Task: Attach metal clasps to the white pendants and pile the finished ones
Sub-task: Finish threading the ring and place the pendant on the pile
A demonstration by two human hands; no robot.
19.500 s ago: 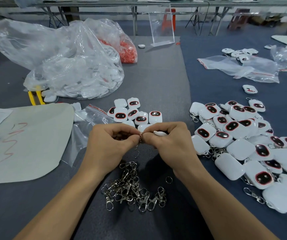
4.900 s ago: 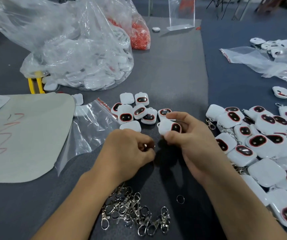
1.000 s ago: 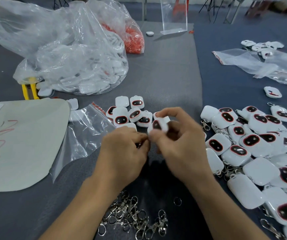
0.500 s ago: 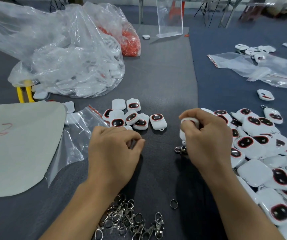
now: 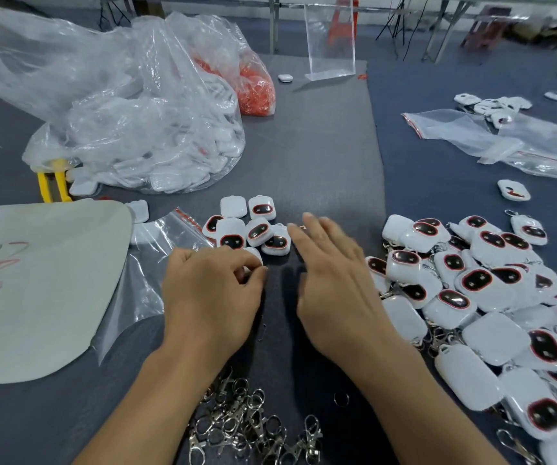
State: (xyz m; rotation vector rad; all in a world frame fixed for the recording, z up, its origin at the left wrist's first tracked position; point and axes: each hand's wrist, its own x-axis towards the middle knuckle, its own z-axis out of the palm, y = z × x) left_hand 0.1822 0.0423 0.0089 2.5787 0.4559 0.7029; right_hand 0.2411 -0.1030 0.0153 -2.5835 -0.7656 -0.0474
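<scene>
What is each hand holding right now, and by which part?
Right hand: nothing, fingers straight. Left hand: fingers pinched together; whether they hold anything is hidden.

The white pendants (image 5: 492, 340) at three o'clock are smooth glossy plastic with dark shiny faces, the clasps (image 5: 237, 421) at six o'clock bright polished metal, the table cover (image 5: 317, 156) matt grey felt-like cloth, and the bags (image 5: 119, 112) at ten o'clock thin, clear, crinkled plastic.

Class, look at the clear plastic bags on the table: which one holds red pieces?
The smaller bag at the back, beside the big bag of white pendants; no other bag shows red contents.
</scene>
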